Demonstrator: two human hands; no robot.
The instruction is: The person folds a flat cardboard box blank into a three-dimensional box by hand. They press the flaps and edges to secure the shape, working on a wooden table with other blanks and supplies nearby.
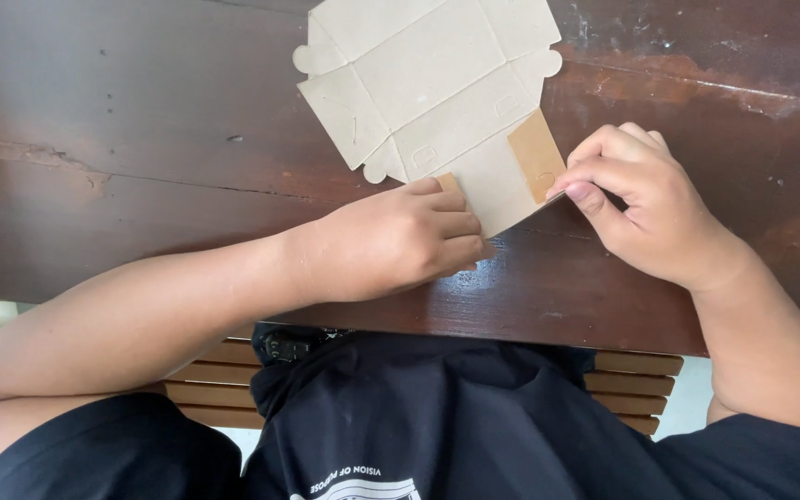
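Flat die-cut cardboard box blank (432,93) lies unfolded on the dark wooden table (122,157). Left hand (400,243), fingers curled, presses its near edge down. Right hand (645,206) pinches the brown side flap (536,155) between thumb and fingers, folding it inward.

A flat cardboard box blank (432,93) lies on the table (122,148), its near edge under both hands.

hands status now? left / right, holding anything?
Left hand: closed, fingers curled, pressing a folded flap of the flat cardboard box blank.
Right hand: closed, pinching the blank's brown flap.
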